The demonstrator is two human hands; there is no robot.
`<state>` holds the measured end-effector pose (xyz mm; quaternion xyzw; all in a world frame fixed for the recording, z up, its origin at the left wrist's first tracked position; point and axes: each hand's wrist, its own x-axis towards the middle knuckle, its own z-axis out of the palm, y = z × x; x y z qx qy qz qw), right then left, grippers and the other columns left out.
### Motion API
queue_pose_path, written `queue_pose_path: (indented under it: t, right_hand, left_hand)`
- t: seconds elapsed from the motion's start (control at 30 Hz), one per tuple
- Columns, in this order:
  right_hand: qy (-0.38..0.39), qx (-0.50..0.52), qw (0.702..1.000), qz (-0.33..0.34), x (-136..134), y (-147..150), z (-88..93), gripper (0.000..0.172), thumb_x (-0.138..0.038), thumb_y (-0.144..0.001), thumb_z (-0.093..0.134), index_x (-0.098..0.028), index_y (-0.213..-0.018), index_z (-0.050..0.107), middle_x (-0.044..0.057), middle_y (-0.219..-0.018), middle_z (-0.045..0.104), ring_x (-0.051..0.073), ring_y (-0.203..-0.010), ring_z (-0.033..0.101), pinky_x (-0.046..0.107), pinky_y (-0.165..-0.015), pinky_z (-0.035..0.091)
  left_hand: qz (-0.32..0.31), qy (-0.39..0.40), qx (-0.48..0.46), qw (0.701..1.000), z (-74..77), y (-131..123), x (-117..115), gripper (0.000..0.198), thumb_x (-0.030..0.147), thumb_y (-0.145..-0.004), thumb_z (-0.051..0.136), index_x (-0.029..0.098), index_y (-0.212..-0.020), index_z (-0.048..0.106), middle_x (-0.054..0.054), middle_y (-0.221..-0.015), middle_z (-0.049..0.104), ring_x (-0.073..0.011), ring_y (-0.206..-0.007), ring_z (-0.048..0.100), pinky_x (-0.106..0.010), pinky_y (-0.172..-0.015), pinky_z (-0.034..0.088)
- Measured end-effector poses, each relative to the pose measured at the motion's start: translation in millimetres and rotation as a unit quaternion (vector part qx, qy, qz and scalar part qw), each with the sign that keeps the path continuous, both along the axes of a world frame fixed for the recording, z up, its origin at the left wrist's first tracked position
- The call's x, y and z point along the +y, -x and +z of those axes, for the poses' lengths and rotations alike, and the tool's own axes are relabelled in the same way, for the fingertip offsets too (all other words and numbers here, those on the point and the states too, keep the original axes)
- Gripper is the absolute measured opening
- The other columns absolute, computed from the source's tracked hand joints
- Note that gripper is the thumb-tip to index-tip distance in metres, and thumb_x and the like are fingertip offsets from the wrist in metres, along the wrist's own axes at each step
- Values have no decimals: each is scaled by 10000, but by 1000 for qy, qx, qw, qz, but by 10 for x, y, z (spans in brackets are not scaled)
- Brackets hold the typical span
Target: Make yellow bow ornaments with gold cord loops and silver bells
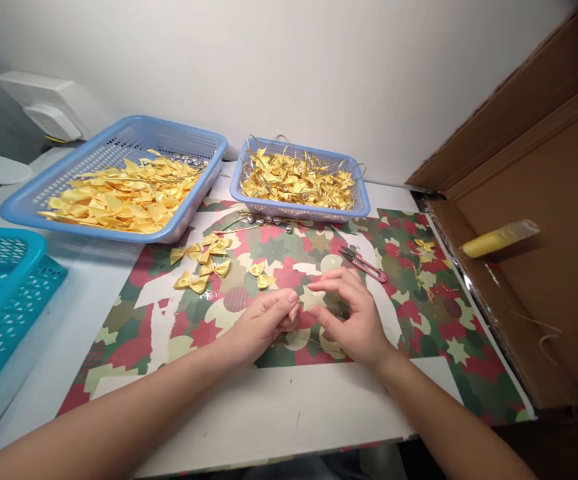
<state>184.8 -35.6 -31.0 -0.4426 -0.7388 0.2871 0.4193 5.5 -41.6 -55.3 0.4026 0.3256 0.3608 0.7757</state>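
Note:
My left hand (pixel 273 317) is closed above the patterned sheet, its thumb pressed on the curled fingers; whatever it may hold is hidden. Just to its right, my right hand (pixel 351 310) has thumb and fingers apart, with nothing visible between them. A thin gold strand (pixel 313 341) seems to run below both hands. One yellow ribbon bow (pixel 262 275) lies just beyond my left hand, and several more bows (pixel 207 257) are grouped farther left. Small thread snips (pixel 363 265) with a reddish handle rest beyond my right hand.
Behind stand a large blue basket (pixel 169 233) of yellow bows and a smaller blue basket (pixel 299 210) of bows on gold cords. Silver bells (pixel 269 220) lie before them. A teal basket (pixel 6 250) is at left; a cardboard wall (pixel 543 180) borders the right.

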Motion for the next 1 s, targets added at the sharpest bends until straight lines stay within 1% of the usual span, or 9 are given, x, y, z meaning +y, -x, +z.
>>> queue_pose_path:
  t: [0.1,0.2,0.3,0.4,0.5,0.63,0.77,0.87,1.0]
  right_hand:
    - [-33,10,999,-1,-3,29,-4,86,-162,-841,656,-237,-870,686,22,-843,613,182,-866,548,342,-790,456]
    - [-53,14,998,-3,-1,28,-2,101,-134,-846,641,-221,-803,668,13,-790,600,166,-823,537,317,-744,446]
    - [-70,-2,997,-15,5,10,-4,99,-121,-841,634,-207,-794,655,17,-786,606,166,-814,537,323,-739,436]
    - [-109,-39,993,-21,5,-11,-4,104,-117,-822,634,-204,-765,640,17,-767,620,172,-791,531,351,-747,416]
    - [-150,-69,986,7,-11,-25,16,114,-119,-816,620,-207,-745,625,10,-753,634,165,-751,515,359,-732,392]
    - [-189,-80,978,45,-39,-48,61,107,-144,-859,596,-207,-775,620,7,-752,639,157,-737,523,357,-719,367]
    - [-214,-97,971,39,-41,-76,79,113,-142,-892,574,-195,-800,612,14,-760,633,153,-732,509,355,-714,346]
    - [-181,-101,977,43,-42,-72,69,129,-143,-904,572,-196,-793,610,11,-772,627,150,-739,500,346,-716,352]
    - [-73,-72,993,50,-44,-52,63,140,-179,-913,570,-210,-787,622,10,-783,611,155,-758,504,331,-723,389]
  left_hand:
    - [-5,-5,15,1000,-12,-1,1,462,556,-908,515,186,-646,430,64,-580,281,-106,-565,235,-262,-557,200]
    - [-6,6,15,1000,2,-3,5,461,558,-879,565,175,-642,470,63,-574,302,-98,-554,229,-248,-535,192]
    - [29,64,-26,997,39,-3,21,449,540,-847,626,166,-625,513,68,-535,310,-89,-542,281,-224,-563,291]
    - [83,129,-75,985,66,1,50,358,480,-744,767,161,-682,618,43,-572,472,-85,-588,421,-213,-642,401]
    - [107,148,-88,979,66,4,65,353,467,-654,842,166,-796,723,-3,-751,634,-74,-630,486,-213,-665,457]
    - [82,102,-13,991,63,1,27,346,491,-684,813,172,-815,784,0,-646,617,-78,-598,493,-210,-598,453]
    - [25,-5,72,997,80,-16,-28,239,392,-741,786,155,-771,797,-17,-606,633,-80,-559,483,-203,-510,387]
    - [25,-41,85,995,88,-29,-38,187,341,-726,792,156,-745,786,-26,-639,667,-83,-549,482,-211,-500,387]
    - [25,-49,90,994,90,-31,-29,217,354,-755,761,143,-710,738,-15,-612,639,-88,-546,489,-215,-504,391]
